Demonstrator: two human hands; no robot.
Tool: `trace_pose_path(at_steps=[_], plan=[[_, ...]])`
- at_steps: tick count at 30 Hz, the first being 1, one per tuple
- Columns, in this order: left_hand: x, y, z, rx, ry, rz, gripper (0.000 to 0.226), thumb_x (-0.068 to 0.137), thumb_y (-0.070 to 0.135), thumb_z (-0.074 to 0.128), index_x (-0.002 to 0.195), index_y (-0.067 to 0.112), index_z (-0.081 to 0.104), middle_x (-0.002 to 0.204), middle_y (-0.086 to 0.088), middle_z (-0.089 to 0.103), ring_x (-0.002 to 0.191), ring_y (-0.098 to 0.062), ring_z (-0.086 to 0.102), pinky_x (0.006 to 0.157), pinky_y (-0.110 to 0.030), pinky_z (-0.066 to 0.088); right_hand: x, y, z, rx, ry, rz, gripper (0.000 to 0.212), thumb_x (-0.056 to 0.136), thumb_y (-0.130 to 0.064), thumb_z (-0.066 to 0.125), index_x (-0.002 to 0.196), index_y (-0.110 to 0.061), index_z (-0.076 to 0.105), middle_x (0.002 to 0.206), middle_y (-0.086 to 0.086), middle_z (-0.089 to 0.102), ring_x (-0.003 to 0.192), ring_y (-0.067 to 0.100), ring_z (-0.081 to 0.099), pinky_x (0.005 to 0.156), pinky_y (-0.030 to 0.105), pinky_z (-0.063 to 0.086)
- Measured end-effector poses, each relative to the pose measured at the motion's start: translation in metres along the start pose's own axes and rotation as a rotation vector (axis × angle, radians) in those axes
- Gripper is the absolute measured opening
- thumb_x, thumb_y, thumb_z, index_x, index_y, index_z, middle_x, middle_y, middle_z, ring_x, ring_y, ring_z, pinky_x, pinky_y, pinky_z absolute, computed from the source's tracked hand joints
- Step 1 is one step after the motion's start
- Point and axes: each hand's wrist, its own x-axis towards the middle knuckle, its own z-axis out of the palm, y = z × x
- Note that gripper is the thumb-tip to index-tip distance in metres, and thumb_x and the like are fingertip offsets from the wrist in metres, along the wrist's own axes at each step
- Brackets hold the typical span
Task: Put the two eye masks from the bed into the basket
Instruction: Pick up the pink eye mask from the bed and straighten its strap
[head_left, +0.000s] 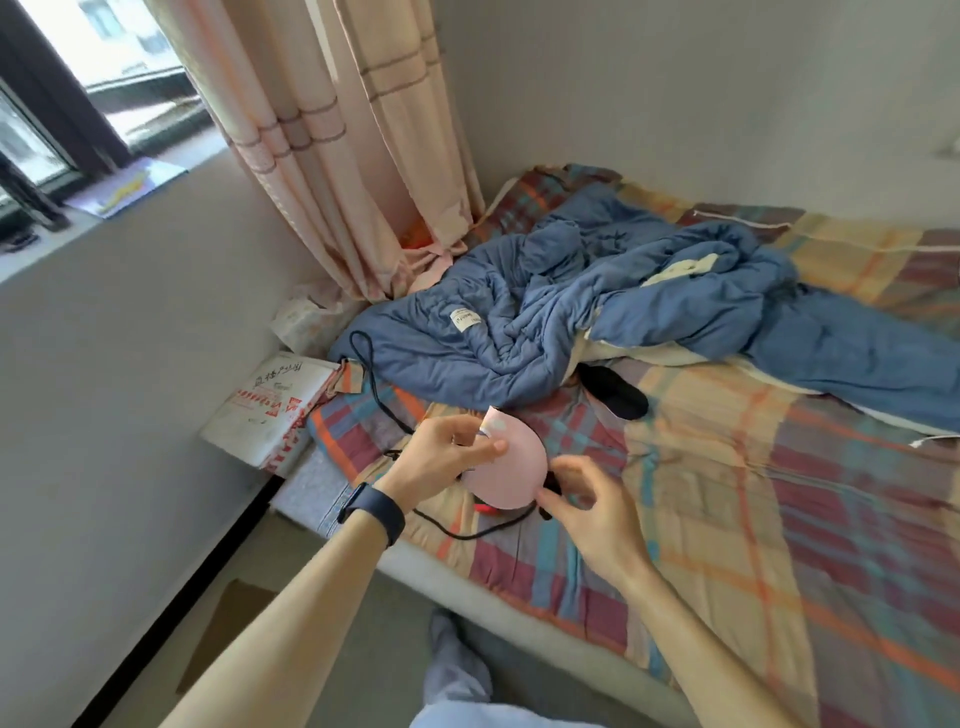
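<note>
At frame centre we pinch the soft, light pink fabric eye mask (511, 462) with our left hand (441, 460), right hand (592, 512) half-open at its strap, while the black eye mask (615, 392) lies on the plaid-sheeted bed (727, 493).

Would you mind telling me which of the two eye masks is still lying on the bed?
The black mask, lying on the plaid sheet at the edge of the blue quilt. The pink mask is lifted, pinched by the left hand, with the right hand at its lower end.

Bright window (62, 78) daylight, soft blur, wide-angle warp
</note>
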Motion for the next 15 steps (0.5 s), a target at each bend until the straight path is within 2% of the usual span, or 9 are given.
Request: trace_pose_path(at_steps=[3,5,7,9,11,13,15], plan=[[-0.021,0.016,-0.003,-0.007,0.037,0.000,0.016,0.079,0.048,0.076,0.086,0.033,0.076,0.079,0.013,0.073,0.071,-0.001,0.065,0.060,-0.019,0.050,-0.013,-0.010,-0.006,-0.062,-0.010,-0.026,0.015,0.081,-0.034,0.077,0.088,-0.040,0.066,0.087,-0.020,0.071,0.082,0.001,0.065,0.068,0.010,0.047],[-0.030,0.026,-0.007,-0.010,0.098,0.002,0.014,0.080,0.045,0.076,0.084,0.031,0.076,0.074,0.012,0.071,0.070,-0.005,0.064,0.059,-0.020,0.050,-0.019,-0.016,-0.010,-0.048,-0.044,-0.038,0.006,0.084,-0.039,0.072,0.086,-0.036,0.066,0.084,-0.017,0.072,0.078,0.003,0.066,0.066,0.015,0.050],[-0.036,0.033,-0.015,-0.021,0.214,0.014,0.010,0.081,0.039,0.076,0.084,0.030,0.075,0.075,0.008,0.069,0.071,-0.011,0.063,0.063,-0.026,0.051,-0.025,-0.022,-0.017,0.025,-0.050,-0.054,0.009,0.088,-0.037,0.067,0.082,-0.030,0.067,0.077,-0.014,0.071,0.072,0.006,0.064,0.065,0.020,0.049],[-0.042,0.038,-0.027,-0.044,0.331,0.018,0.005,0.082,0.035,0.077,0.083,0.031,0.074,0.075,0.005,0.067,0.073,-0.015,0.062,0.067,-0.036,0.054,-0.030,-0.026,-0.027,0.354,-0.037,0.009,0.022,0.092,-0.020,0.061,0.070,-0.022,0.066,0.068,-0.011,0.064,0.069,0.011,0.058,0.066,0.024,0.046],[-0.049,0.041,-0.034,-0.069,0.393,0.009,0.004,0.082,0.034,0.078,0.080,0.034,0.074,0.072,0.007,0.068,0.071,-0.010,0.063,0.069,-0.042,0.058,-0.037,-0.033,-0.038,0.878,-0.025,0.129,0.032,0.084,-0.002,0.054,0.058,-0.017,0.064,0.064,-0.003,0.061,0.072,0.016,0.060,0.076,0.030,0.048],[-0.055,0.043,-0.034,-0.088,0.403,0.004,0.005,0.081,0.033,0.078,0.079,0.035,0.074,0.069,0.012,0.070,0.068,-0.003,0.063,0.072,-0.046,0.059,-0.045,-0.044,-0.049,1.238,-0.014,0.173,0.021,0.071,-0.005,0.054,0.052,-0.013,0.058,0.060,0.001,0.056,0.070,0.020,0.063,0.085,0.039,0.048],[-0.061,0.045,-0.027,-0.169,0.397,-0.007,0.002,0.082,0.030,0.078,0.082,0.029,0.076,0.070,0.013,0.071,0.075,-0.012,0.064,0.075,-0.053,0.058,-0.049,-0.055,-0.058,1.421,-0.003,0.191,0.013,0.065,-0.012,0.055,0.053,-0.013,0.054,0.060,0.003,0.052,0.068,0.023,0.062,0.089,0.042,0.047]])
